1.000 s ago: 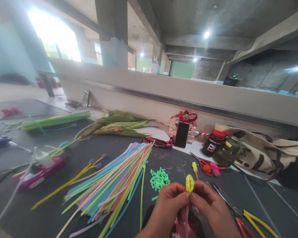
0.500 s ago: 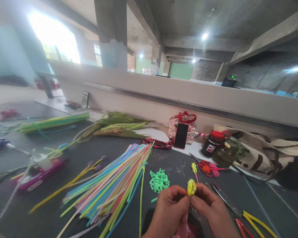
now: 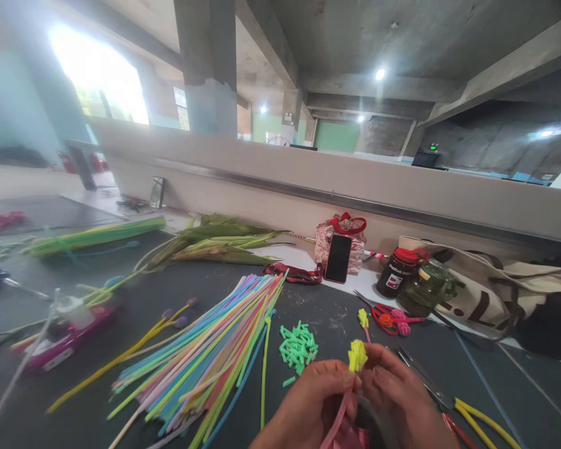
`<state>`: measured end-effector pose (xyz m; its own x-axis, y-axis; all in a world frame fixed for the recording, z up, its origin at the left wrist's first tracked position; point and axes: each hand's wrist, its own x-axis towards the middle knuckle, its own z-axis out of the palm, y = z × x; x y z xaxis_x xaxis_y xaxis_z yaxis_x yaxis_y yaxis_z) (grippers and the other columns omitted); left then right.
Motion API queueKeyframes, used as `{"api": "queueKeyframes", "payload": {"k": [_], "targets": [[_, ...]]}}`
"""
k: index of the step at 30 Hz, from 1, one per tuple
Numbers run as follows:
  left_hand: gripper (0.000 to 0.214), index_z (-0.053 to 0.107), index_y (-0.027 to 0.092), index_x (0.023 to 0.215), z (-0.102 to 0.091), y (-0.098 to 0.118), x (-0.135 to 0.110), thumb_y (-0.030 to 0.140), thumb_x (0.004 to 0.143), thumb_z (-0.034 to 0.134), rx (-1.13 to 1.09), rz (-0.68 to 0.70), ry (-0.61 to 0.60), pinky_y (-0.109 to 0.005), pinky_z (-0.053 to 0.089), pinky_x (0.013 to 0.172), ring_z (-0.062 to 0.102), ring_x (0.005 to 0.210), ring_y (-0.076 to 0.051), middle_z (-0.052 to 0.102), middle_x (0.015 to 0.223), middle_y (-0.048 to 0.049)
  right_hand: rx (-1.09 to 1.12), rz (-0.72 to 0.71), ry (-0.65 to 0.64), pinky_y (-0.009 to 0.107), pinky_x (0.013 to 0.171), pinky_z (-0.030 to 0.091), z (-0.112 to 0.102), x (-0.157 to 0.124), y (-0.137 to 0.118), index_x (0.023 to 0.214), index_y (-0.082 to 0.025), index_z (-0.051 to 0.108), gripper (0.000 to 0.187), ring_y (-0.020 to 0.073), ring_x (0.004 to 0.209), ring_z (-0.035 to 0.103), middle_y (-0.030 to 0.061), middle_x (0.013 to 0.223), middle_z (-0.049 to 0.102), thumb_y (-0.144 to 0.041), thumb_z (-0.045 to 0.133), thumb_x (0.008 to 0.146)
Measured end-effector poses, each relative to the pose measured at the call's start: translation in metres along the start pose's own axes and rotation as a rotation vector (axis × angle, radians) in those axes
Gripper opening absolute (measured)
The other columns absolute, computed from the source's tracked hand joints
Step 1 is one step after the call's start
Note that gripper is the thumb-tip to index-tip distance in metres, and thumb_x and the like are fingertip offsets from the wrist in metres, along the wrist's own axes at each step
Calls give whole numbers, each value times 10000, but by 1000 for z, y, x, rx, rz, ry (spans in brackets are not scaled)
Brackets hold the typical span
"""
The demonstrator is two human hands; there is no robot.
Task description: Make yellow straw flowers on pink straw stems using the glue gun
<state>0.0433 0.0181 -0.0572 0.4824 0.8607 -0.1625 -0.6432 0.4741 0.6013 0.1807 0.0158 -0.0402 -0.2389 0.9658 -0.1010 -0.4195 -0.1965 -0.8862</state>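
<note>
Over dk tabletop (image 3: 334, 333), L hand (image 3: 308, 399) pinches pink stem (image 3: 340, 416) w/ yellow tip (image 3: 357, 356), R hand (image 3: 399, 393) curled alongside, its grip unclear, grn pcs (image 3: 298, 346) nr L hand.

Five o'clock: a yellow bundle (image 3: 358, 356), slightly shiny, perhaps plastic, though too small to be sure. Seven: slender sticks (image 3: 201, 355), matt. Four: a tool (image 3: 427, 379) with shiny metal blades; a glossy-screened phone (image 3: 338, 259). Three: a matt cloth bag (image 3: 472, 287). Eleven: a concrete pillar (image 3: 206, 56), rough.
</note>
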Motion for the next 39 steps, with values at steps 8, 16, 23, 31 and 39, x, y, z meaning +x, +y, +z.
{"api": "queueKeyframes", "payload": {"k": [8, 16, 23, 31, 39], "targets": [[165, 596, 112, 605, -2, -4, 3, 274, 591, 624, 72, -178, -83, -170, 317, 313, 478, 306, -86, 555, 404, -1, 69, 45, -26, 225, 558, 438, -2, -1, -9, 981, -195, 655, 379, 128, 610, 594, 51, 843, 685, -265, 765, 625], [184, 572, 121, 654, 2, 0, -4, 299, 636, 614, 136, -154, -2, -160, 328, 306, 502, 327, -87, 611, 490, -26, -1, 20, 13, 256, 605, 439, -7, -2, -8, 1016, -198, 621, 340, 137, 634, 579, 12, 771, 637, -199, 707, 687], [232, 534, 153, 667, 7, -4, 3, 215, 493, 674, 266, -4, 244, -191, 338, 344, 483, 315, -97, 612, 469, -3, -109, -1, 30, 249, 559, 436, -10, -2, -4, 1060, -220, 594, 393, 139, 624, 570, 16, 801, 632, -252, 720, 690], [77, 600, 138, 581, 11, -9, 2, 215, 584, 598, 636, 197, 400, -199, 339, 397, 479, 364, -90, 592, 460, 3, -198, -53, 68, 225, 524, 428, -11, 1, 2, 1029, -243, 596, 370, 114, 572, 547, -20, 749, 619, -285, 730, 686], [190, 594, 142, 620, 14, 3, -4, 328, 608, 635, 391, 166, 352, -197, 290, 358, 404, 306, -69, 552, 428, 29, -10, 2, 67, 189, 475, 386, -6, 3, 0, 996, -190, 620, 246, 102, 543, 544, 5, 664, 626, -289, 653, 773]]}}
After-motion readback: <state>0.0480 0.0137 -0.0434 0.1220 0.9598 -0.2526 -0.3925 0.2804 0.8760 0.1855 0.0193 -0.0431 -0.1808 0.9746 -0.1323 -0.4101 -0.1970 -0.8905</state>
